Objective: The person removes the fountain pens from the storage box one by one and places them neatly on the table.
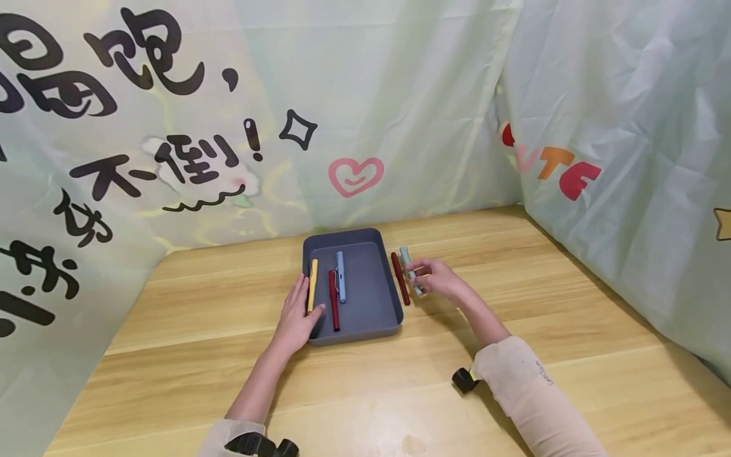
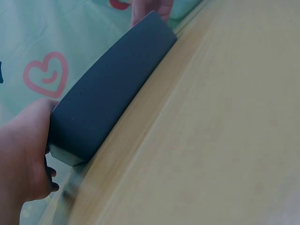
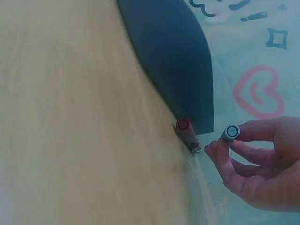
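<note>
A grey-blue tray (image 1: pixel 365 320) holds a yellow pen (image 1: pixel 313 285), a dark red pen (image 1: pixel 334 301) and a blue pen (image 1: pixel 341 277). My left hand (image 1: pixel 295 320) grips the tray's left side, its thumb over the rim and near the yellow pen's lower end. In the left wrist view, that hand (image 2: pixel 28 145) is at the tray's corner (image 2: pixel 103 93). Just right of the tray, my right hand (image 1: pixel 436 278) pinches a pale green pen (image 3: pixel 231 133) between thumb and fingers. Beside it, another dark red pen (image 1: pixel 400 278) lies on the table.
The wooden table (image 1: pixel 365 393) carries the tray near its back edge. Behind it hangs a pale green printed curtain (image 1: pixel 434 114), which also closes in the left and right sides.
</note>
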### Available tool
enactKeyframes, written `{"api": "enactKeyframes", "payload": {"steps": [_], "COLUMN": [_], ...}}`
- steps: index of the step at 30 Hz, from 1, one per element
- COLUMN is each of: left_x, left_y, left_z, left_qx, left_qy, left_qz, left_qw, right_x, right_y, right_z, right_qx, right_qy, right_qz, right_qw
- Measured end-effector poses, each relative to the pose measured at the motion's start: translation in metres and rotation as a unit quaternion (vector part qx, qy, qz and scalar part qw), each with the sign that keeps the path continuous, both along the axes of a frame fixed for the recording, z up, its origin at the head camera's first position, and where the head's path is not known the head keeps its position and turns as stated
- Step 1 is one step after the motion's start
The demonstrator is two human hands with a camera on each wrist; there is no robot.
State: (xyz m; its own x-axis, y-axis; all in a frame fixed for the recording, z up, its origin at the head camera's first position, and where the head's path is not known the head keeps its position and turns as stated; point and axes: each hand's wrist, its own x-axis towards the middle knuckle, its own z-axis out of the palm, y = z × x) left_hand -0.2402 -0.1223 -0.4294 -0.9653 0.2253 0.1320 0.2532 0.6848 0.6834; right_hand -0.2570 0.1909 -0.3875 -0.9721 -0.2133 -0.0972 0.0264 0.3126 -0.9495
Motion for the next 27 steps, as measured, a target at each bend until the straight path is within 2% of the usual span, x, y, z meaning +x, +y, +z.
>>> {"api": "enactKeyframes", "payload": {"steps": [18,27], "left_x": [0.001,0.001], "left_y": [-0.002,-0.001], "left_z": [-0.002,0.000], "left_qx": [-0.003,-0.004], "left_qy": [0.004,0.006], "left_qz": [0.002,-0.003], "left_qw": [1.0000,1.0000], "right_x": [-0.003,-0.003], "right_y": [0.001,0.002], "right_z": [-0.011,-0.022], "right_qx": [0.022,0.074], "right_qy": [-0.007,0.050], "right_qz": [-0.029,-0.070], "right_qw": [0.9993,0.9935]}}
